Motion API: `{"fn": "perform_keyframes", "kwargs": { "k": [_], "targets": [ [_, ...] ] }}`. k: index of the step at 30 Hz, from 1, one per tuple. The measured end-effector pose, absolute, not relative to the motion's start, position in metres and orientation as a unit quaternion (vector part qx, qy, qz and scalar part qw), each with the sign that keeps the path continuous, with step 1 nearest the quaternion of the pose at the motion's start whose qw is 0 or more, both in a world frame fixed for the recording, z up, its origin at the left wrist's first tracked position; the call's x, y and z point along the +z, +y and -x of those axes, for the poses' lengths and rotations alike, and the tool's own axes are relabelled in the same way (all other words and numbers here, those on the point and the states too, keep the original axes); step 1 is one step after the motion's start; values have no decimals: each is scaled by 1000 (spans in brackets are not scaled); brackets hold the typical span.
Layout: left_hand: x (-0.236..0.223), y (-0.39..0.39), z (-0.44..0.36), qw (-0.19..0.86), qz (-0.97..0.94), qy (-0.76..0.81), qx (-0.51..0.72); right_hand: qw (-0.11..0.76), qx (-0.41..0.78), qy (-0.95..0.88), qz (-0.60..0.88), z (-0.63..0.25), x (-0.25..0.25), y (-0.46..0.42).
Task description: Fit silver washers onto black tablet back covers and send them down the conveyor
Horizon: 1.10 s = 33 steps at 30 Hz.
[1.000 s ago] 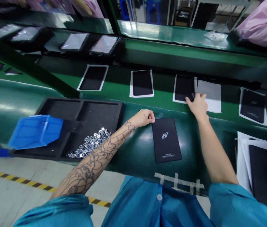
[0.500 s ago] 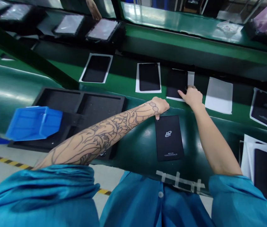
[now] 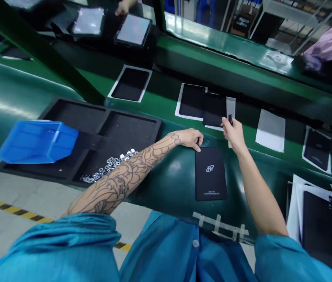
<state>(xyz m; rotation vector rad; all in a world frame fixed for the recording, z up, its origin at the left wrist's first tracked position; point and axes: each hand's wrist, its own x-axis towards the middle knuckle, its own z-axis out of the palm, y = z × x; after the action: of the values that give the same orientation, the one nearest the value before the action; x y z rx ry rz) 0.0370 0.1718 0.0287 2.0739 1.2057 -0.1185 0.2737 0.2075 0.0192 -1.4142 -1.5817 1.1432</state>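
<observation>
Teal smock sleeves (image 3: 95, 235) fill the bottom of the view, and both bare forearms reach out over a curved green bench (image 3: 166, 188). The left hand (image 3: 188, 139), the tattooed one, has a loose, open grip with nothing in it, its fingertips right at the top corner of a black tablet back panel (image 3: 211, 174). That panel lies flat on the bench with a silver logo showing (tiny print near the bottom, too small to read). The right hand (image 3: 233, 135) has a closed grip, pinching a small dark piece (image 3: 230, 120) upright, with a pale strip (image 3: 230, 107) right behind it. I can't tell if the strip is paper or film.

Just past the hands, a black panel (image 3: 213, 109) and another (image 3: 192, 101) sit side by side on white sheets on a green belt, next to a blank white sheet (image 3: 270, 130). Off to the left is a black foam tray (image 3: 130, 129) with silver washers (image 3: 107, 166) in one compartment and a blue plastic bin (image 3: 38, 141) on its corner. Up top, a co-worker's hand (image 3: 123, 7) is beside a tablet (image 3: 133, 29).
</observation>
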Motion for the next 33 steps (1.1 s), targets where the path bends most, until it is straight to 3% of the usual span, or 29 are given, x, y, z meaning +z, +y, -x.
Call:
{"fn": "perform_keyframes", "kwargs": {
  "k": [4,9,12,17,20,22,25,33],
  "targets": [
    [28,174,-50,345,-801,482,-85,426,655,-433,450,-264,20,171],
    [30,169,-55,305,-793,520,-85,509,667,-413,356,-242,36,150],
    [27,163,-48,321,-779,535,-62,503,656,-458,327,-224,45,141],
    [26,128,-19,335,-772,522,143,504,646,-487,303,-200,44,129],
    [38,78,18,283,-726,548,303,507,633,-505,296,-192,37,127],
    [47,42,50,228,-680,610,337,500,639,-510,286,-188,32,127],
    [48,-5,100,157,-609,715,305,488,652,-509,280,-182,22,127],
    [16,-54,145,183,-515,810,214,446,630,-548,323,-177,16,119]
  ]
}}
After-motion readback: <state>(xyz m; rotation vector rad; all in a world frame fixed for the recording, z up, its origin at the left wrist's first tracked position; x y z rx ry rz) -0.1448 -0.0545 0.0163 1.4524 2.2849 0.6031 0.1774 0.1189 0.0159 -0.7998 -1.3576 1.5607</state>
